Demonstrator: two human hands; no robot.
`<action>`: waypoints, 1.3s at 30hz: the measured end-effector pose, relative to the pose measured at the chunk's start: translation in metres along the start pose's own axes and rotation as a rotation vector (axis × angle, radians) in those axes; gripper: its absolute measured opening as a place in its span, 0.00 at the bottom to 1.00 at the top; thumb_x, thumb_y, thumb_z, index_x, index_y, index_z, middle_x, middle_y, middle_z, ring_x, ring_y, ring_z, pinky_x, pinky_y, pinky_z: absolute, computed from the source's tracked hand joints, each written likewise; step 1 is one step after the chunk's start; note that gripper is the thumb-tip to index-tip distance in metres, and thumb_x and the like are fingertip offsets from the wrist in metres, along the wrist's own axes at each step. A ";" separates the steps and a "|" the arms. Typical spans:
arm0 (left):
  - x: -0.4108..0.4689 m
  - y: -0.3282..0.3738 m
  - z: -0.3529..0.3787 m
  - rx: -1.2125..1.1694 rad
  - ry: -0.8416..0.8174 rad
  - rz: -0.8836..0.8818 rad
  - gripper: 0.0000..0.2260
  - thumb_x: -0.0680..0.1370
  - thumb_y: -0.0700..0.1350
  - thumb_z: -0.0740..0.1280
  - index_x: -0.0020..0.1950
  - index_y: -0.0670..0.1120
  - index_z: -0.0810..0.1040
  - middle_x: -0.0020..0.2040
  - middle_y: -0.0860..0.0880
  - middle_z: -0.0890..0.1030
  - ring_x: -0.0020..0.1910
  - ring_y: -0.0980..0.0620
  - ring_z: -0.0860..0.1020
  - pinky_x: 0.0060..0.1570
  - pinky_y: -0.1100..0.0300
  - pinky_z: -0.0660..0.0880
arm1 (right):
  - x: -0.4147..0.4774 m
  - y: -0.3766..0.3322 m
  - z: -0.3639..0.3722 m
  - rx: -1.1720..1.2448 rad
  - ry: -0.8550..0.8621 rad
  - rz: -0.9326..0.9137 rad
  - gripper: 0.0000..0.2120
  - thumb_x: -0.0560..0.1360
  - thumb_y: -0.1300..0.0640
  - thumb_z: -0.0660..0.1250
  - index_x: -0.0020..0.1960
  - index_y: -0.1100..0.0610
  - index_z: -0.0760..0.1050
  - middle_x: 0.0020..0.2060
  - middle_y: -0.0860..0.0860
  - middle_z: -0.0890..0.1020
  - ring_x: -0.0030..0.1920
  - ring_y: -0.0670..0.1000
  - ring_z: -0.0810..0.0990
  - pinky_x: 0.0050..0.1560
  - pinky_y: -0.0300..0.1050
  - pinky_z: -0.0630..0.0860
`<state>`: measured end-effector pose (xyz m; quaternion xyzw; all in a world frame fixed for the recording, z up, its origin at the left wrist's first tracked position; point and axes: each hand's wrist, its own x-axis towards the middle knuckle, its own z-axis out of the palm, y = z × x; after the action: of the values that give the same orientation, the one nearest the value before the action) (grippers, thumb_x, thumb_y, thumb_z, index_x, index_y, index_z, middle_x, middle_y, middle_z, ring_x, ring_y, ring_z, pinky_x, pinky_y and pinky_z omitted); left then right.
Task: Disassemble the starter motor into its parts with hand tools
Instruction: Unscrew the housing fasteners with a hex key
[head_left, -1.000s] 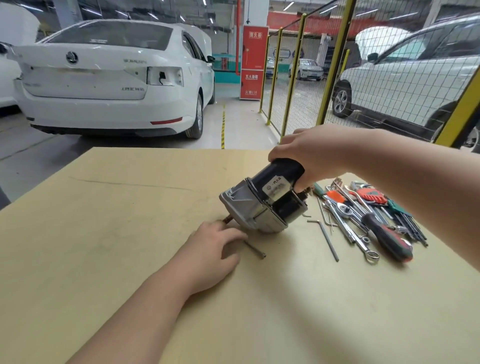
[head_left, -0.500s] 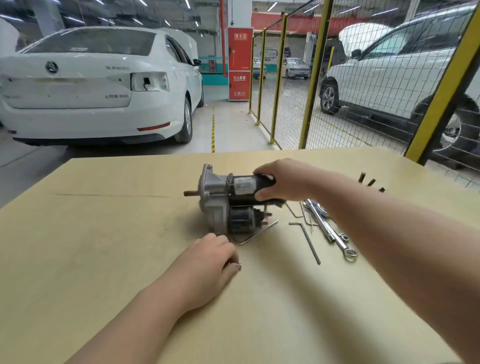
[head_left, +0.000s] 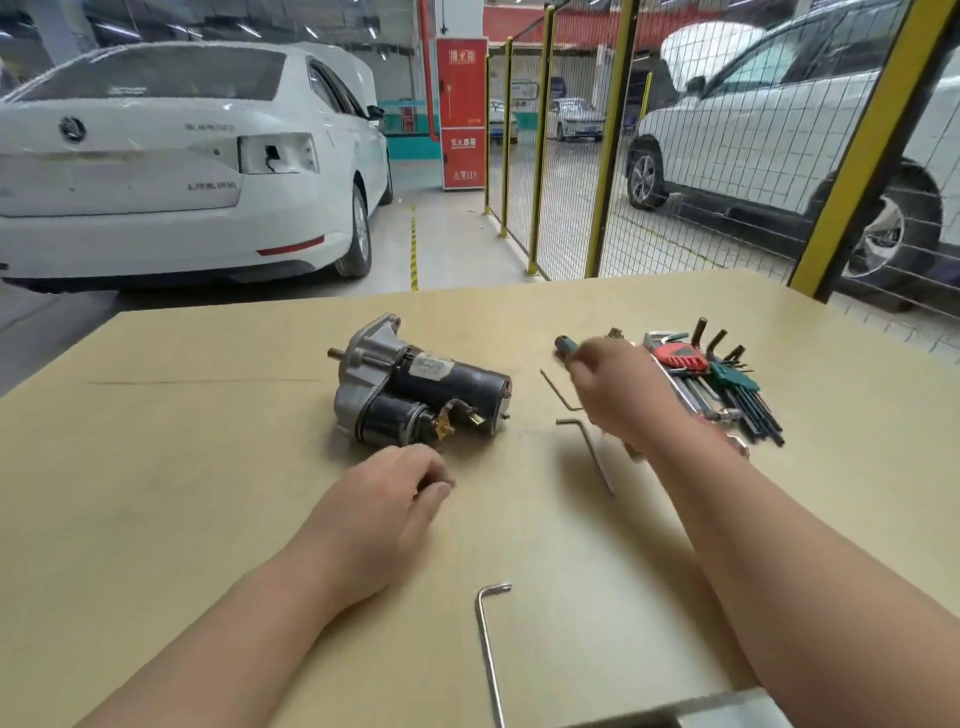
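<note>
The starter motor (head_left: 415, 384) lies on its side in the middle of the wooden table (head_left: 208, 467), silver nose housing to the left, black body and solenoid to the right. My left hand (head_left: 379, 514) rests on the table just in front of it, fingers curled with the thumb against them; whether it pinches something small is hidden. My right hand (head_left: 618, 400), blurred, is to the right of the motor over the tools. Its fingers curl round a green-handled screwdriver (head_left: 563, 345), whose end sticks out past them.
Red (head_left: 680, 358) and green (head_left: 732, 376) hex key sets and wrenches (head_left: 691, 395) lie at the right. Loose hex keys lie near the motor (head_left: 587, 447) and close to me (head_left: 488, 649). A yellow mesh fence (head_left: 608, 156) and parked cars stand beyond the table's far edge.
My right hand has let go of the motor, which now lies on the table, and has moved right onto the screwdriver. My left hand has stayed in front of the motor.
</note>
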<state>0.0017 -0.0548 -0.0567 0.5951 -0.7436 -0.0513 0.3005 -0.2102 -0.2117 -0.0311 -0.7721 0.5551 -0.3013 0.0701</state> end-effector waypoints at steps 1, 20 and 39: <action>-0.002 0.013 0.004 -0.025 -0.017 0.071 0.03 0.79 0.45 0.63 0.49 0.49 0.76 0.42 0.60 0.72 0.44 0.60 0.69 0.45 0.68 0.64 | -0.008 0.011 0.002 -0.011 -0.022 0.026 0.09 0.74 0.58 0.60 0.45 0.54 0.80 0.41 0.54 0.83 0.42 0.57 0.79 0.41 0.45 0.74; 0.038 0.005 0.033 0.019 0.235 -0.102 0.06 0.82 0.48 0.57 0.51 0.49 0.72 0.40 0.56 0.76 0.39 0.53 0.73 0.36 0.55 0.66 | -0.026 -0.009 0.011 -0.511 -0.301 0.115 0.08 0.72 0.63 0.58 0.36 0.56 0.64 0.31 0.50 0.68 0.33 0.54 0.70 0.32 0.44 0.65; 0.020 0.004 0.020 -0.697 0.162 -0.099 0.07 0.78 0.49 0.56 0.47 0.53 0.74 0.36 0.58 0.75 0.36 0.55 0.71 0.41 0.60 0.70 | -0.058 -0.047 0.000 0.622 -0.101 -0.454 0.09 0.75 0.56 0.63 0.44 0.45 0.79 0.32 0.38 0.77 0.32 0.40 0.73 0.34 0.29 0.66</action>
<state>-0.0140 -0.0778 -0.0638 0.4941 -0.6257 -0.2690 0.5403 -0.1831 -0.1419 -0.0329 -0.8310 0.2481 -0.4247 0.2598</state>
